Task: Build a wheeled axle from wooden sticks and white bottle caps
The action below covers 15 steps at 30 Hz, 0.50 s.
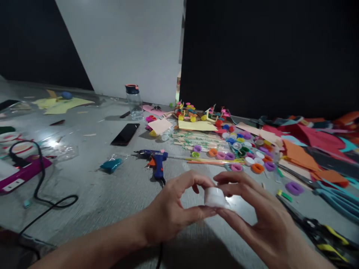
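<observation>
Grip: left hand and right hand both clamped on small, white, round plastic cap; light, even thumb pressure best, holding cap steady, level.

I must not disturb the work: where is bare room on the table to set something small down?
A wide bare patch lies between the black cable, the blue packet and the left forearm. A smaller one lies between the phone and the clear bag. It is crowded right of the glue gun: caps, sticks, paper, scissors and pliers.
</observation>
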Motion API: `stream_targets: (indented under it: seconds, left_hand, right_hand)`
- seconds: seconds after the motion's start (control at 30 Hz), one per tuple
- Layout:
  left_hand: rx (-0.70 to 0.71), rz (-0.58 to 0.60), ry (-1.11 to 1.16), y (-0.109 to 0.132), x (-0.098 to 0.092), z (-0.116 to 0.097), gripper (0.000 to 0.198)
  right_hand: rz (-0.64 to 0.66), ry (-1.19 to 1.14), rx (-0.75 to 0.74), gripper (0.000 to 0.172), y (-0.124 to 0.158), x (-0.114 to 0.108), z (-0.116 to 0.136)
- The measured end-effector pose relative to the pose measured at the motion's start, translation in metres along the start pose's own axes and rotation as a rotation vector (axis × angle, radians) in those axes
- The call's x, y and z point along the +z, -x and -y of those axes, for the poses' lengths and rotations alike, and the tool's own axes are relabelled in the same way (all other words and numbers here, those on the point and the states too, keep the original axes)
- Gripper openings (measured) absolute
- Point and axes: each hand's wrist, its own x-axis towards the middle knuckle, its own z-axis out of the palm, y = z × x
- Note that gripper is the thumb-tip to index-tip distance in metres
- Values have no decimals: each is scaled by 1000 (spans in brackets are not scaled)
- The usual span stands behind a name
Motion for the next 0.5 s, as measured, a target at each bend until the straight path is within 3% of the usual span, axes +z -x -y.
stream_targets:
  seconds: [0.13, 0.23, 0.33, 0.43, 0.5]
  left_hand:
    - [41, -82, 1, 0, -8, -7, 23]
    - [169, -231, 31, -1, -17, -16, 27]
    - [302, -454, 34, -3, -27, -24, 31]
    - [407, -641, -1, -7, -36, -28, 30]
    - [435, -698, -17, -10, -39, -27, 28]
  right_hand:
    - [-6, -212, 116, 14, -21, -1, 0]
    - [1, -276, 259, 18, -49, 8, -6]
    - [263, -110, 336, 27, -82, 39, -13]
    - [369, 15, 351, 25, -109, 83, -15]
    - [396, 93, 366, 25, -121, 110, -12]
